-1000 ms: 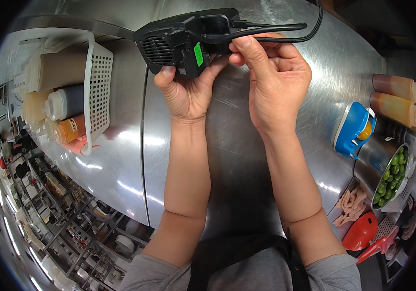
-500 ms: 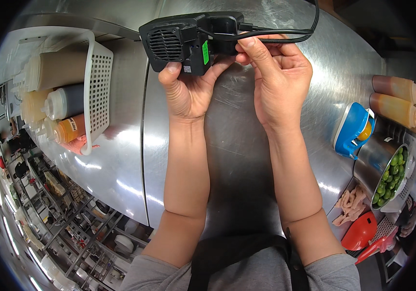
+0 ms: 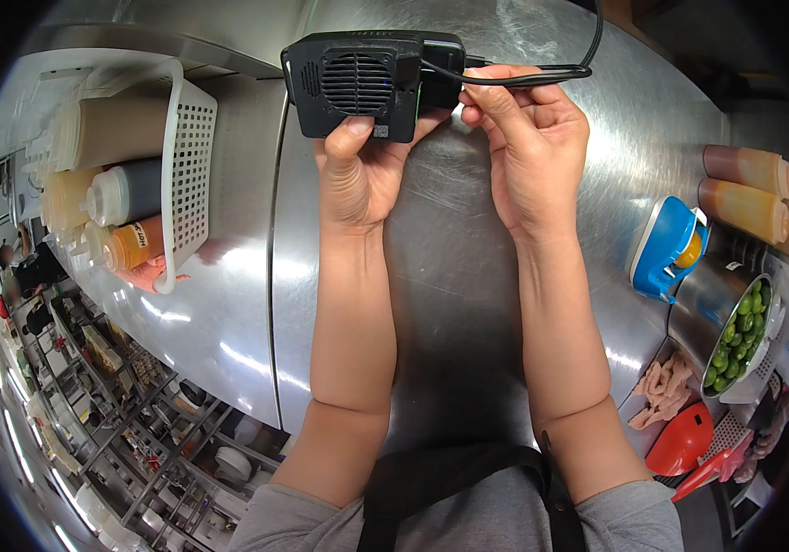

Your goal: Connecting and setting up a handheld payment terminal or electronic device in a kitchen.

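A black box-shaped electronic device [image 3: 358, 83] with a round vent grille is held up over the steel counter at the top centre. My left hand [image 3: 360, 175] grips it from below, thumb on the vented face and fingers behind, partly hidden. My right hand [image 3: 532, 138] pinches a black cable [image 3: 542, 75] beside the device's right side, between thumb and forefinger. The cable loops to the right and runs up out of view. One cable end goes into the device's right side.
On the left stands a white perforated basket [image 3: 194, 166] of sauce bottles. At right are a blue appliance [image 3: 654, 248], two sauce bottles [image 3: 744, 189], a steel pot [image 3: 703, 304] of small green fruit, a crumpled cloth [image 3: 664, 391] and a red scoop [image 3: 684, 440]. The steel counter [image 3: 450, 276] spans the middle.
The device has turned so its vent grille faces me more squarely, and it has shifted slightly right. Its green label is now nearly hidden. My right hand keeps its pinch on the cable.
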Demonstrator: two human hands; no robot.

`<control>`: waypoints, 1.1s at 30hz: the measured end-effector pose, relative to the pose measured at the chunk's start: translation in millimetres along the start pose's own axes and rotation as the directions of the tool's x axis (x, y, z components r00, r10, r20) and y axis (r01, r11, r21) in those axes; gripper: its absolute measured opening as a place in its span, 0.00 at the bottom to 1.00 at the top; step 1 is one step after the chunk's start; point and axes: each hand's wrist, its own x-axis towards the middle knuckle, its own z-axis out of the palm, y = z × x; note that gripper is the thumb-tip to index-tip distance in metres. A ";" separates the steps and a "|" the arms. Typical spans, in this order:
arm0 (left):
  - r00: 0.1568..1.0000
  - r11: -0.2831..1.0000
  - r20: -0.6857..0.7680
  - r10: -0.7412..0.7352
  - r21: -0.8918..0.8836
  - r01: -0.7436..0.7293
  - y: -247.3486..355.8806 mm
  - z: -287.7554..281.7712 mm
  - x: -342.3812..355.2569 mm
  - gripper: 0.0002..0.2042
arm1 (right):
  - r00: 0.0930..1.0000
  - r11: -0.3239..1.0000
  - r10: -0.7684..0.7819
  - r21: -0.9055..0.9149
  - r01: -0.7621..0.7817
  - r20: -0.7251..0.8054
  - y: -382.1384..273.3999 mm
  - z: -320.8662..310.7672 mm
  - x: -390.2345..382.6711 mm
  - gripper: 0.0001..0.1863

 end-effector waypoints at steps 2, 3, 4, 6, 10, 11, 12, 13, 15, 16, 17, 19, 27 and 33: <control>1.000 1.000 0.003 0.002 0.010 -0.002 -1.6 0.5 0.3 0.29 | 1.000 1.000 0.002 -0.002 -0.002 -0.005 0.7 -0.6 -0.9 0.08; 1.000 1.000 -0.004 0.013 0.013 -0.013 -2.4 1.3 0.3 0.29 | 1.000 1.000 0.006 -0.001 -0.006 -0.009 1.2 -0.7 -1.4 0.08; 1.000 1.000 -0.011 0.024 0.017 -0.024 -2.9 1.8 0.3 0.28 | 1.000 1.000 0.006 -0.001 -0.006 -0.009 2.2 -1.1 -1.5 0.08; 1.000 0.999 -0.004 0.025 0.025 -0.025 -2.8 1.6 0.3 0.28 | 1.000 1.000 0.005 0.003 -0.005 -0.015 4.4 -1.6 -0.9 0.08; 1.000 0.999 0.007 0.027 0.027 -0.027 -3.5 2.1 1.2 0.28 | 1.000 1.000 0.022 -0.001 -0.022 -0.008 5.9 -3.8 0.9 0.07; 1.000 0.999 0.007 0.028 0.026 -0.028 -4.5 1.9 1.3 0.28 | 0.999 0.999 0.033 0.027 -0.033 -0.006 7.0 -5.0 1.9 0.08; 1.000 0.999 -0.007 0.030 0.028 -0.029 -6.0 1.3 1.2 0.27 | 0.999 0.998 0.045 0.054 -0.045 -0.004 8.3 -6.0 2.5 0.08; 0.999 0.999 -0.020 0.032 0.030 -0.031 -7.2 1.0 1.1 0.27 | 0.999 0.998 0.046 0.054 -0.046 -0.004 10.1 -6.8 2.7 0.08; 0.999 0.999 -0.022 0.042 0.017 -0.042 -9.9 1.9 1.0 0.26 | 0.998 0.986 0.061 0.154 -0.060 0.000 13.1 -8.3 2.6 0.10; 0.998 0.999 -0.022 0.053 0.005 -0.053 -10.7 2.2 0.9 0.26 | 0.998 0.987 0.062 0.151 -0.061 -0.001 13.2 -8.0 2.4 0.10; 0.998 0.999 -0.024 0.052 0.004 -0.052 -10.7 2.1 1.3 0.26 | 0.998 0.983 0.061 0.172 -0.061 0.007 12.9 -7.1 2.1 0.10; 0.998 0.998 0.006 0.066 -0.024 -0.066 -10.3 2.5 2.7 0.26 | 0.998 0.980 0.059 0.190 -0.060 0.013 13.7 -7.7 2.1 0.10; 0.996 0.994 -0.015 0.086 -0.061 -0.087 -4.5 -0.6 2.4 0.27 | 0.982 0.987 0.152 -0.065 -0.146 0.110 16.2 -9.9 2.7 0.14; 0.992 0.992 -0.034 0.124 -0.028 -0.125 0.0 0.9 2.0 0.30 | 0.960 0.968 0.168 -0.220 -0.118 0.223 21.4 -11.7 2.6 0.11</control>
